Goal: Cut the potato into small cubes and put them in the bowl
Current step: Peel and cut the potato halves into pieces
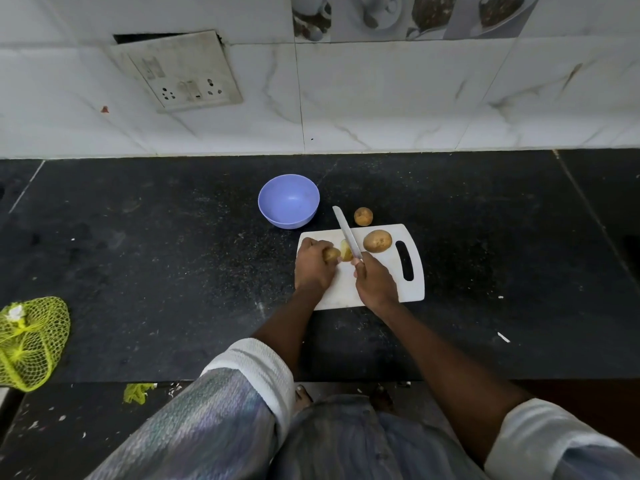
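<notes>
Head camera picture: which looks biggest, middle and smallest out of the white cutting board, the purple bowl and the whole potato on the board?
1. White cutting board
2. Purple bowl
3. Whole potato

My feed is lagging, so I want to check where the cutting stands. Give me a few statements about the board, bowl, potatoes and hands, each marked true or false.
1. The blue bowl holds potato cubes. False: it is empty.
2. The right hand holds the knife. True.
3. The left hand grips the cut potato on the cutting board. True.
4. Both whole potatoes lie on the board. False: the larger potato is on it, the smaller potato sits on the counter behind it.
5. The bowl stands to the right of the board. False: it is behind the board's left end.
</notes>
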